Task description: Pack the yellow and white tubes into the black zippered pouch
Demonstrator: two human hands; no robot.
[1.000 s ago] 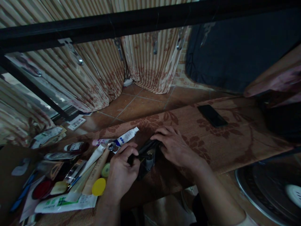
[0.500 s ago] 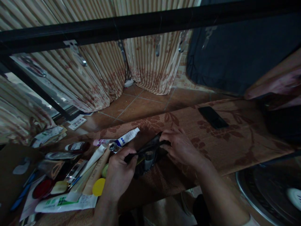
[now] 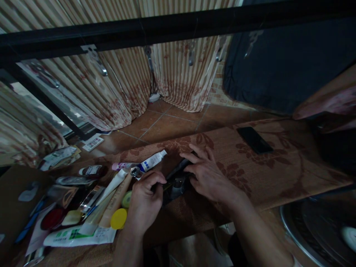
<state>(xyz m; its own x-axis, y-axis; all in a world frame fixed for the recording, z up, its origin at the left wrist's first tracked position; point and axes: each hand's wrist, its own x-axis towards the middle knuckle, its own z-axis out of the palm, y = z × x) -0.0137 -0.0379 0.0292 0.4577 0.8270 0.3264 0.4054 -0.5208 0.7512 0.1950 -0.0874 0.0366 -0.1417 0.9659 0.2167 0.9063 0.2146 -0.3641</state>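
Observation:
A small black pouch (image 3: 178, 187) lies on the brown patterned cloth, its upper side partly opened, with a dark shiny item showing inside. My left hand (image 3: 147, 202) is closed, pinching the pouch's left edge between thumb and fingers. Over the pouch's right side my right hand (image 3: 210, 176) has its fingers spread, the tips resting at its edge. Just beyond my left hand are a white and blue tube (image 3: 152, 161) and a round metal-topped item (image 3: 135, 171). A yellow round lid (image 3: 118, 218) sits beside my left wrist.
Several tubes, jars and bottles crowd the left, including a white and green tube (image 3: 80, 237) and a red jar (image 3: 52, 218). A cardboard box (image 3: 16, 200) stands at far left. A black phone (image 3: 254, 140) lies to the right. Another person's arm (image 3: 328, 91) shows at upper right.
My right hand has loosened its pinch on the pouch's edge and spread its fingers. My left hand keeps its hold. The view has shifted slightly.

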